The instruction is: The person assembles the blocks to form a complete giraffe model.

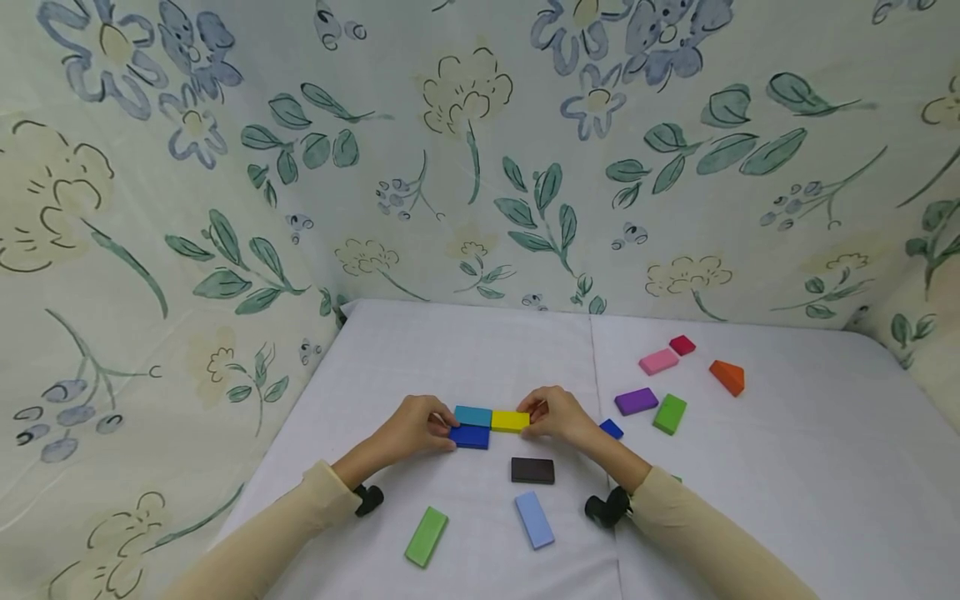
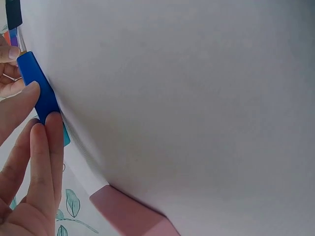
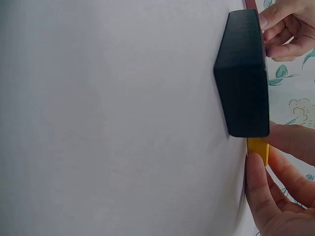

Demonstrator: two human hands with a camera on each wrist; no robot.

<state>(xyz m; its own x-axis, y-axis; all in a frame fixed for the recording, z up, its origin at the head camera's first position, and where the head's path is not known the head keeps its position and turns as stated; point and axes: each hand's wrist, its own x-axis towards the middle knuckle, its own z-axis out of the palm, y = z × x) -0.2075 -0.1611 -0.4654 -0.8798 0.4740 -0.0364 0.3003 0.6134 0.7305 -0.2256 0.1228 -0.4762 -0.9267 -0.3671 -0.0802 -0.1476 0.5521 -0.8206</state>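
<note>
A teal block (image 1: pixel 474 415) and a dark blue block (image 1: pixel 470 437) lie against each other, the blue one on the near side. Touching the teal block's right end is a yellow block (image 1: pixel 510 421), in line with it. My left hand (image 1: pixel 408 427) holds the left end of the blue block; in the left wrist view the thumb presses its side and the fingertips (image 2: pixel 53 118) meet its end. With thumb and fingers my right hand (image 1: pixel 558 414) pinches the yellow block's right end. A dark brown block (image 1: pixel 532 471) lies just nearer, partly hiding the yellow one in the right wrist view.
Closer to me lie a light green block (image 1: pixel 426 537) and a light blue block (image 1: pixel 535 520). To the right are purple (image 1: pixel 636 402), green (image 1: pixel 670 414), pink (image 1: pixel 658 362), red (image 1: pixel 682 344), orange (image 1: pixel 727 377) and small blue (image 1: pixel 611 428) blocks. Flowered cloth (image 1: pixel 465 233) hangs behind the table.
</note>
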